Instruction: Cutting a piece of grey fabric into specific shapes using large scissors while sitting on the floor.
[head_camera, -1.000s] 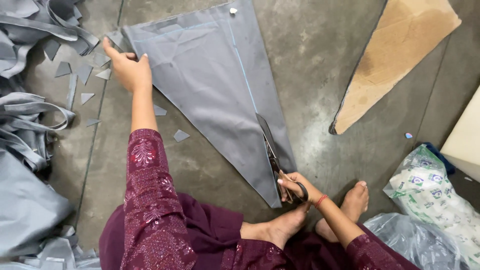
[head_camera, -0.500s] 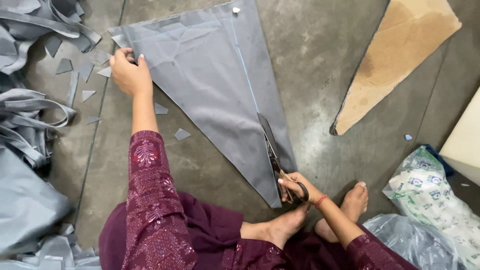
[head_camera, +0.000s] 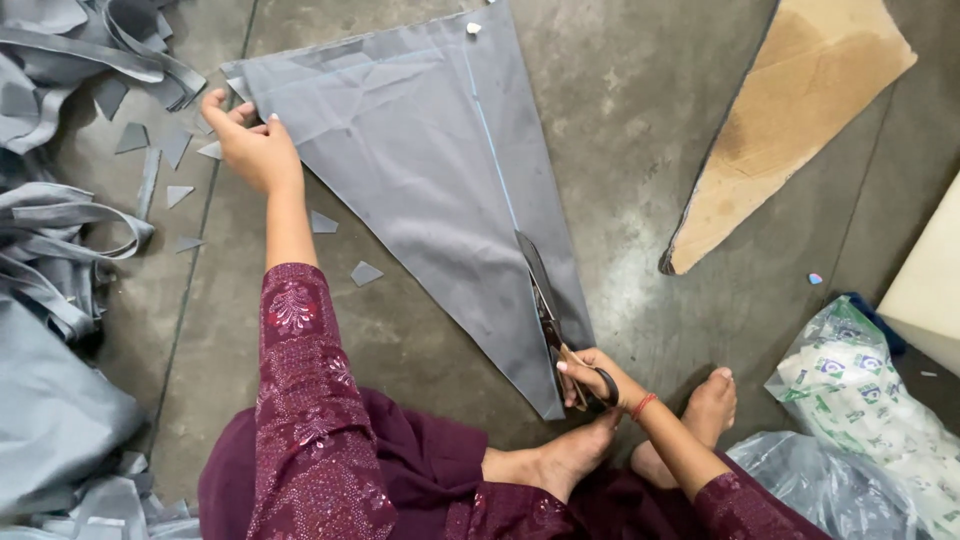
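Both hands on grey fabric (head_camera: 420, 190): left hand (head_camera: 255, 150) corner, right hand (head_camera: 590, 378) scissors (head_camera: 545, 300).

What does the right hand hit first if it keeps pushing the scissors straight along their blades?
The right hand drives the scissors up the grey fabric triangle; only more fabric lies ahead, then probably the small white object at its top edge.

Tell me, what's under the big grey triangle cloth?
The grey cloth lies flat on the concrete floor. The scissors' lower blade slips beneath its edge. Anything else underneath is covered.
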